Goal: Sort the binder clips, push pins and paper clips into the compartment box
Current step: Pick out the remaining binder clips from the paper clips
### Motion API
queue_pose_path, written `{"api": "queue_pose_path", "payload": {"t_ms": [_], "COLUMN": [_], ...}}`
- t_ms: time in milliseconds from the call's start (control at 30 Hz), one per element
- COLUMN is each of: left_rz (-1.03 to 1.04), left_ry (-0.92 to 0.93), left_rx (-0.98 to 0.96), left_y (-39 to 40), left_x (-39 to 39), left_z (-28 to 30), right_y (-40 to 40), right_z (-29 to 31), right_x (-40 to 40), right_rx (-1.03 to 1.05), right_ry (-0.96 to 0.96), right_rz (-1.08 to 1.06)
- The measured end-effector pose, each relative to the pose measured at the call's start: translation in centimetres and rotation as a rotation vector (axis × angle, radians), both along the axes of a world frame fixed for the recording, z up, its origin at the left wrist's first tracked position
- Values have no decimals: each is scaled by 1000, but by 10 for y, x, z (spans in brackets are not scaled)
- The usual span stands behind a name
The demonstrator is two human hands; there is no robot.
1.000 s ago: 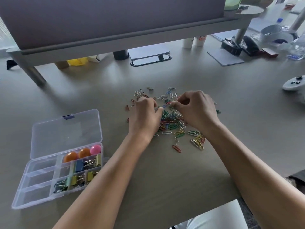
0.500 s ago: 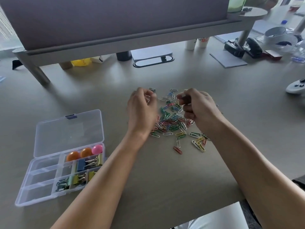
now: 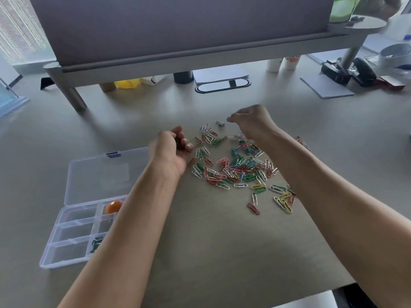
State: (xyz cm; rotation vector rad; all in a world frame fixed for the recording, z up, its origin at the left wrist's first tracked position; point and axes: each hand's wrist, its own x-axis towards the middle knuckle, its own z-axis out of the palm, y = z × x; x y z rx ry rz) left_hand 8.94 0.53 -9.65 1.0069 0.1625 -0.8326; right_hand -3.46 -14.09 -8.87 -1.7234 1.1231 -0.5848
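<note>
Currently the gathering of clips is in hand. Left hand (image 3: 172, 150) hangs over the near-left edge of the scattered pile of coloured wire paper clips (image 3: 238, 167), fingers curled inward; whether it holds clips inside the curl cannot be told. Right hand (image 3: 251, 121) is raised at the far side of the pile, fingertips drawn together as if pinching something small; the object itself is too small to make out. A lone small dark binder clip (image 3: 220, 123) lies on the grey bench (image 3: 211, 252) just left of those fingertips, apart from them.

The pile sits between the two hands, mostly nearer than the right hand and right of the left hand. The clear plastic compartment box (image 3: 73, 236) lies open well to the left, partly hidden under the left forearm; an orange round-headed push pin (image 3: 113, 206) and some dark clips show in its cells.

Judgement: do this step by raking clips into a tight heap first, then lifting small bunches. Carry them low over the box and drop into one free cell only, to keep kinds unmixed.
</note>
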Motion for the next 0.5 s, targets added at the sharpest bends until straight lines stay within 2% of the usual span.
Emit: {"api": "queue_pose_path", "payload": {"t_ms": [67,167,500], "left_rz": [5,-11,-29], "left_ry": [-46,-63,-65], "left_rx": [24,46,27], "left_y": [-1,-1,-1], "left_x": [2,3,3], "left_z": [-3,-9,-12], "right_y": [-5,-13,-17], "right_z": [-3,-10,-20], "right_x": [6,16,29], "right_rx": [-189,-332,-514], "right_ry": [132,253,376], "right_rz": [52,80,113]}}
